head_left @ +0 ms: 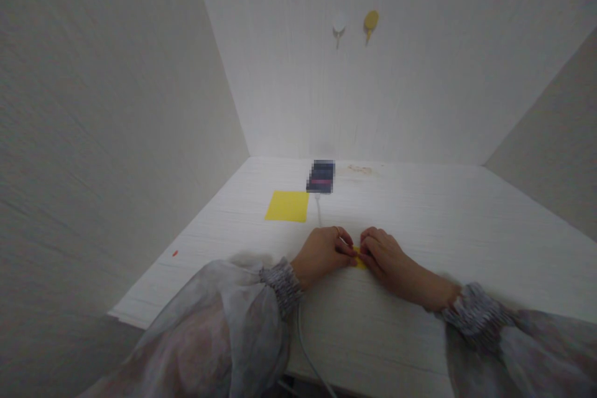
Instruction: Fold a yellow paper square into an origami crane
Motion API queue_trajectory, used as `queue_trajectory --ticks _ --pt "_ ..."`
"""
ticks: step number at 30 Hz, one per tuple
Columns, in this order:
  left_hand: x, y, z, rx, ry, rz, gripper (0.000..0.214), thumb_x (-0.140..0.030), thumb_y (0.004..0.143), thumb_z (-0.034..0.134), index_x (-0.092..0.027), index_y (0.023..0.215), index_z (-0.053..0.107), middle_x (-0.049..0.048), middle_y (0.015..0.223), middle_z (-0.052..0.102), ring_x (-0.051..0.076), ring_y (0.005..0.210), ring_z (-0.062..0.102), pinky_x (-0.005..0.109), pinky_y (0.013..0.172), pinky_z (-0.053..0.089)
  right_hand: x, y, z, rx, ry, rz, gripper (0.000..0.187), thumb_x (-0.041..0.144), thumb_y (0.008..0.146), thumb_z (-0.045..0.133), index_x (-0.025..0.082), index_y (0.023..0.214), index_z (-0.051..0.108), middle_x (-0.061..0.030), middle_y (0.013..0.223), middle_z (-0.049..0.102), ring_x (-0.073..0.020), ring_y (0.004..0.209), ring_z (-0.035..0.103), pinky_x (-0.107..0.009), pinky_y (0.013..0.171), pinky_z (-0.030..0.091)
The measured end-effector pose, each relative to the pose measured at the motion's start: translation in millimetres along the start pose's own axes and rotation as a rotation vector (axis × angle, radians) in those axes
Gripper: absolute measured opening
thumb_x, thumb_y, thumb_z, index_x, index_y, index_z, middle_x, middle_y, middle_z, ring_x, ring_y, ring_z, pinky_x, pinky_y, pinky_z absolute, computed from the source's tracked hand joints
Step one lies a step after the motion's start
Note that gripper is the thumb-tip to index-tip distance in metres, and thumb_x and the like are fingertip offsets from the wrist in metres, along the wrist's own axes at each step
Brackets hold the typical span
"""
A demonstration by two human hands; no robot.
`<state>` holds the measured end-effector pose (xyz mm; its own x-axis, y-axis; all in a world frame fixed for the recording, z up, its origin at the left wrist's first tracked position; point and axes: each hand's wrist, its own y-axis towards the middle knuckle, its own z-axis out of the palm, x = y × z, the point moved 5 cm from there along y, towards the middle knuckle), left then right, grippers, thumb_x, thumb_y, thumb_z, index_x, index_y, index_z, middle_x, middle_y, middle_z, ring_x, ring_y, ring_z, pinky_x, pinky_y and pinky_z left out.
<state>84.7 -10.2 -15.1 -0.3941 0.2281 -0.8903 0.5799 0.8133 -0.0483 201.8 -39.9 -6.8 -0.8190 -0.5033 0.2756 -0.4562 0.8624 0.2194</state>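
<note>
You had both hands together low over the white, wood-grained tabletop, working on a small piece of thin, yellow, paper-like material. It lay between your hands, right of the white cable and near the front of the tabletop. The fingers of your left hand were closed in a pinch on its left side, and those of your right hand were bent over its right side, apparently gripping it too. Most of the piece was hidden, so whether it was folded, and whether it touched the surface, could not be told.

The step in hand looked like close shaping or folding work with your fingers. By my judgement, the next move called for one hand to steady the piece while the other pressed or turned its edge, with light pressure so that it would not crease askew or tear.

A flat, yellow, four-sided sheet lay beyond your left hand, clear of your fingers. Just beside its far right corner was a dark, rectangular, blurred-out object, with the cable leading from its near end toward your left wrist.
</note>
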Motion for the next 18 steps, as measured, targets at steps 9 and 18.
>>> queue_trajectory --ticks 9,18 --pt "-6.3 -1.8 -1.8 -0.028 0.026 0.009 0.029 -0.026 0.056 0.064 -0.015 0.082 0.057 0.0015 0.075 0.066 0.015 0.072 0.061 0.024 0.067 0.045 -2.1 0.8 -1.8 -0.017 0.024 0.01 0.009 0.017 0.077 0.039 0.015 0.073 0.047 -0.0073 0.08 0.048 -0.018 0.075 0.044 -0.031 0.064 0.036" --pt "-7.0 -3.3 0.0 -0.037 0.127 0.037 0.02 -0.026 0.06 0.061 -0.016 0.077 0.06 0.0012 0.087 0.065 0.015 0.076 0.06 0.025 0.074 0.044 -4.4 0.2 0.0 -0.048 0.044 0.073 0.005 0.012 0.073 0.04 0.016 0.073 0.042 -0.005 0.073 0.048 -0.0155 0.065 0.041 -0.027 0.057 0.032"
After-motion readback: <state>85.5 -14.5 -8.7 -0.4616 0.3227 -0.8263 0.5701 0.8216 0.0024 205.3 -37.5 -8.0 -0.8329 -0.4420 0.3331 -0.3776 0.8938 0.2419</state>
